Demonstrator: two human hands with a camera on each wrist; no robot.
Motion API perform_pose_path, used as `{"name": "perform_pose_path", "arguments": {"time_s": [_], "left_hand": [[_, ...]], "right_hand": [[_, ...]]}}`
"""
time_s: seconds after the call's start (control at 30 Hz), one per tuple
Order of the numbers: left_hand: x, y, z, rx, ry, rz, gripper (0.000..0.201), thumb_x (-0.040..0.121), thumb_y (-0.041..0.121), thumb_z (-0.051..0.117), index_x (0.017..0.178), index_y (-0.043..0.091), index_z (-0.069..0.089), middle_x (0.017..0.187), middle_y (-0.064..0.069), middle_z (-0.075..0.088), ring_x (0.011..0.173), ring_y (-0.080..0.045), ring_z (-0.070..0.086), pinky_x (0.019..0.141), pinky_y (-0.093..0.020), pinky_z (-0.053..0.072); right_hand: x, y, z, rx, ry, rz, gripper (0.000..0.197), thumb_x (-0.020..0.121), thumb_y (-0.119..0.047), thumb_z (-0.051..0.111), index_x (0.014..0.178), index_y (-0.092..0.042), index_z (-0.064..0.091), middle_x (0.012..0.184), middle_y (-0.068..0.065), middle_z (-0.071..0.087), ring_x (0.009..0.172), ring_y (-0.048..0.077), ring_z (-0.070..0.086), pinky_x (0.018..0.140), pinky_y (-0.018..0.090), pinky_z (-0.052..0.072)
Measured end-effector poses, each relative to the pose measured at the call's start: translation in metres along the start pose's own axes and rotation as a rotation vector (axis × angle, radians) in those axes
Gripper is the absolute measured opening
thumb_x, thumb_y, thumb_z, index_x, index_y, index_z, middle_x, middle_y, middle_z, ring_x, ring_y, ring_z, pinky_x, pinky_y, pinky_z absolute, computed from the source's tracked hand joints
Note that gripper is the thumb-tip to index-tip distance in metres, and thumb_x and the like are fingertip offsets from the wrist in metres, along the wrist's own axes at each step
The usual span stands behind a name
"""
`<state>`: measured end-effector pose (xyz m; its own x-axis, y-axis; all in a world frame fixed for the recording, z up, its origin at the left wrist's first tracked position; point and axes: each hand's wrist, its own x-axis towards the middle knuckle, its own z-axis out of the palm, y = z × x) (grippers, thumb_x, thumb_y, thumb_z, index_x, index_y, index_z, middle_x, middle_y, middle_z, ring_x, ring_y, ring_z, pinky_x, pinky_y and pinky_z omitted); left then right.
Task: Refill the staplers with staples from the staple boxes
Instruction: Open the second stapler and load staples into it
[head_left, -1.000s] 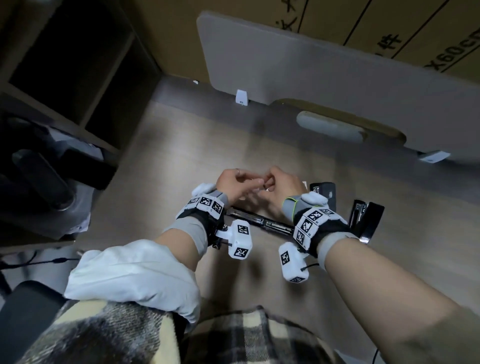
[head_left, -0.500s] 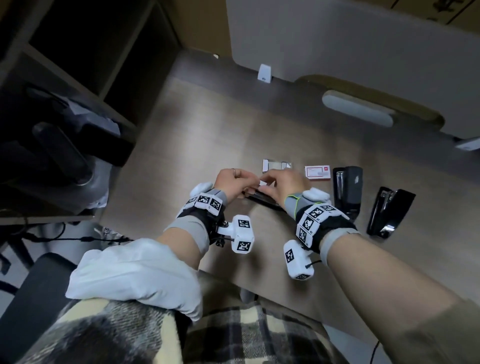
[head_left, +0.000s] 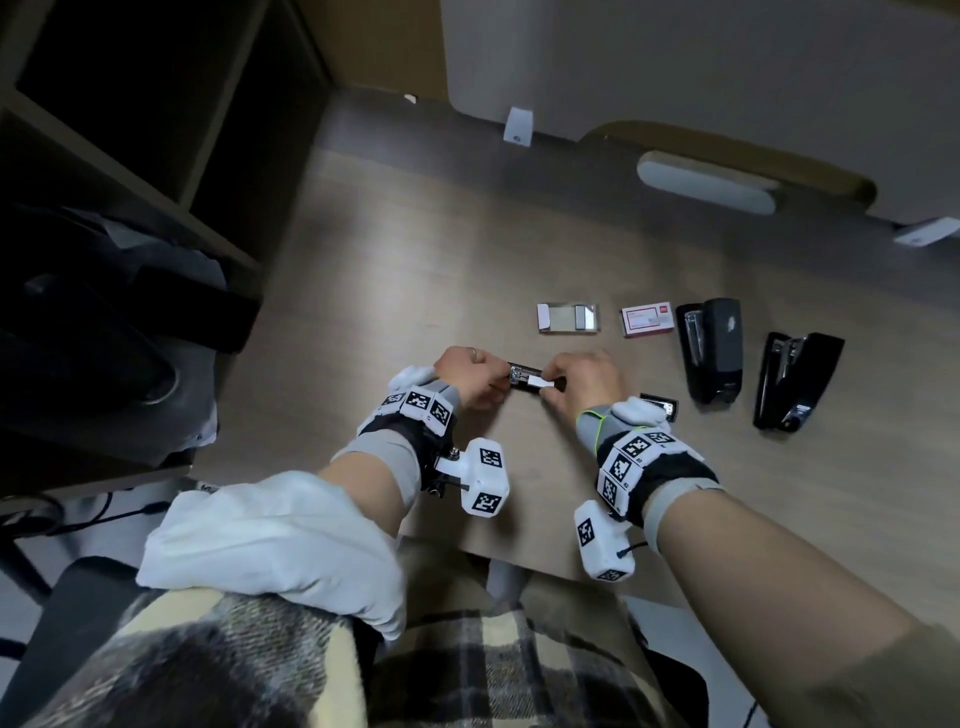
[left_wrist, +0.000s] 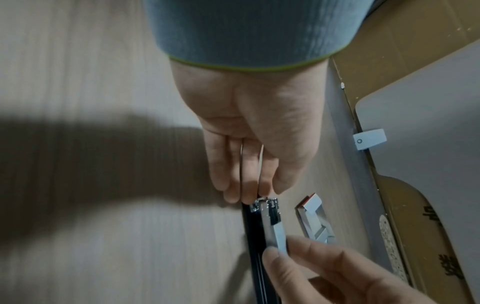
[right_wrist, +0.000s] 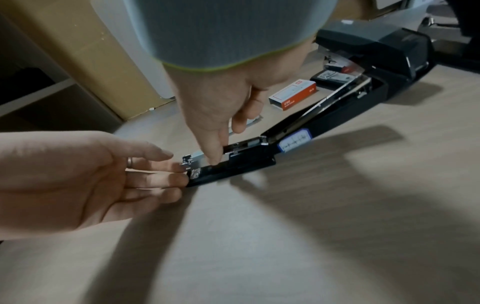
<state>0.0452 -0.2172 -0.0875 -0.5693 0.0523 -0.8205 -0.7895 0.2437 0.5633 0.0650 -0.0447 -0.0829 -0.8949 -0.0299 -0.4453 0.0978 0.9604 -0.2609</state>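
Observation:
A black stapler (head_left: 524, 388) lies opened flat on the desk between my hands, its metal magazine (right_wrist: 193, 162) facing up. A silver staple strip (left_wrist: 279, 234) lies along the magazine, and my right hand (left_wrist: 278, 250) pinches its near end with thumb and forefinger. My left hand (right_wrist: 178, 176) touches the stapler's front end with straight fingers. Behind the hands lie an opened staple box (head_left: 569, 318) and a closed red-and-white staple box (head_left: 648, 321). The stapler's hinged rear part (right_wrist: 337, 102) stretches away to the right.
Two more black staplers (head_left: 711, 348) (head_left: 797, 379) lie at the right of the wooden desk (head_left: 415, 270). A grey partition panel (head_left: 675, 62) stands along the far edge, with dark shelving (head_left: 130, 156) at the left. The desk's near edge is just below my wrists.
The hands, pressed together over the stapler a second ago, have drawn apart. The staple strip now shows along the magazine between them. The head view has tilted down, showing the boxes and other staplers.

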Motion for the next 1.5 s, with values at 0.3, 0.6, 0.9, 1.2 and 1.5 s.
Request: {"name": "perform_pose_path", "arguments": {"time_s": [0.3, 0.6, 0.9, 1.2, 1.5], "left_hand": [[0.004, -0.008, 0.003, -0.043, -0.031, 0.009, 0.014, 0.09, 0.013, 0.063, 0.076, 0.012, 0.067, 0.069, -0.005, 0.068, 0.053, -0.011, 0.059, 0.05, -0.017, 0.045], [0.008, -0.006, -0.002, -0.071, 0.055, 0.052, 0.008, 0.088, 0.013, 0.066, 0.083, 0.014, 0.072, 0.082, -0.012, 0.07, 0.057, -0.015, 0.06, 0.05, -0.019, 0.048], [0.007, 0.003, -0.003, -0.016, 0.014, -0.021, 0.009, 0.084, 0.007, 0.069, 0.076, 0.005, 0.072, 0.048, 0.002, 0.064, 0.055, -0.016, 0.053, 0.053, -0.022, 0.043], [0.027, 0.034, 0.006, -0.063, 0.137, 0.025, 0.01, 0.084, 0.011, 0.061, 0.078, 0.013, 0.068, 0.075, -0.006, 0.071, 0.048, -0.016, 0.051, 0.043, -0.017, 0.037], [0.052, 0.053, 0.026, -0.005, 0.154, 0.161, 0.026, 0.075, 0.01, 0.071, 0.099, 0.02, 0.072, 0.101, 0.0, 0.075, 0.057, -0.014, 0.061, 0.071, -0.027, 0.055]], "right_hand": [[0.001, -0.012, -0.006, -0.048, 0.039, 0.013, 0.02, 0.082, -0.033, 0.07, 0.102, -0.03, 0.069, 0.101, 0.001, 0.064, 0.108, 0.022, 0.054, 0.082, 0.032, 0.047], [-0.007, -0.014, -0.011, 0.037, -0.036, 0.07, 0.043, 0.08, -0.029, 0.067, 0.121, -0.032, 0.055, 0.098, -0.014, 0.07, 0.108, 0.018, 0.059, 0.083, 0.03, 0.049], [-0.006, -0.022, -0.012, 0.03, -0.006, 0.084, 0.038, 0.085, -0.027, 0.051, 0.121, -0.036, 0.06, 0.1, -0.002, 0.074, 0.096, 0.029, 0.067, 0.076, 0.031, 0.051], [0.021, -0.001, -0.053, 0.077, -0.089, 0.283, 0.02, 0.084, -0.017, 0.056, 0.096, -0.026, 0.069, 0.104, 0.002, 0.072, 0.1, 0.029, 0.064, 0.08, 0.027, 0.046], [0.065, 0.022, -0.048, 0.077, -0.113, 0.338, 0.026, 0.092, -0.034, 0.052, 0.1, -0.017, 0.07, 0.1, 0.011, 0.071, 0.084, 0.031, 0.063, 0.068, 0.026, 0.039]]}}
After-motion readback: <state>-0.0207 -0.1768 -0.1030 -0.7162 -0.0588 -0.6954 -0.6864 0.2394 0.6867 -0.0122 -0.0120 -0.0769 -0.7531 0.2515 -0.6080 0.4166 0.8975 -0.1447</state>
